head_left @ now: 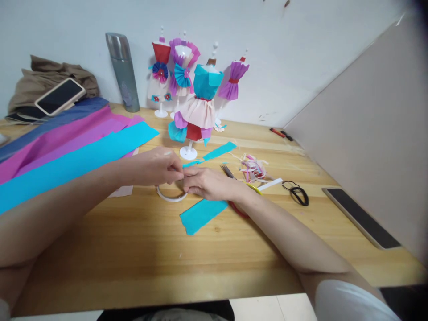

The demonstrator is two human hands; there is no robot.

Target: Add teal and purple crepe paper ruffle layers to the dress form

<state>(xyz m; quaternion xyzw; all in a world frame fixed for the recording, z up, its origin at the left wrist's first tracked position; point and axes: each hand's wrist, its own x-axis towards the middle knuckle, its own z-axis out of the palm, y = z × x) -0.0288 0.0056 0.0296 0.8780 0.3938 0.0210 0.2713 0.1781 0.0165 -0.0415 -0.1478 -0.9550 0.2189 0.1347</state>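
My left hand (160, 166) is closed in a pinch, its fingertips meeting those of my right hand (209, 183); what it pinches is hidden. Below my left hand sits a white roll of tape (171, 199), its right edge at the curled fingers of my right hand, which grip it there. Just behind the fingertips, a narrow turquoise paper strip (219, 152) runs back to the right. A wider turquoise piece (202, 217) lies in front of my right wrist. Scissors with red and yellow handles (253, 188) are partly covered by my right forearm.
Several doll-size dress stands (200, 111) are along the wall, beside a grey bottle (124, 76). Long turquoise paper (83, 154) and pink paper (63, 145) spread left. Paper scraps (253, 168), a black hair tie (300, 196) and a phone (361, 218) lie right.
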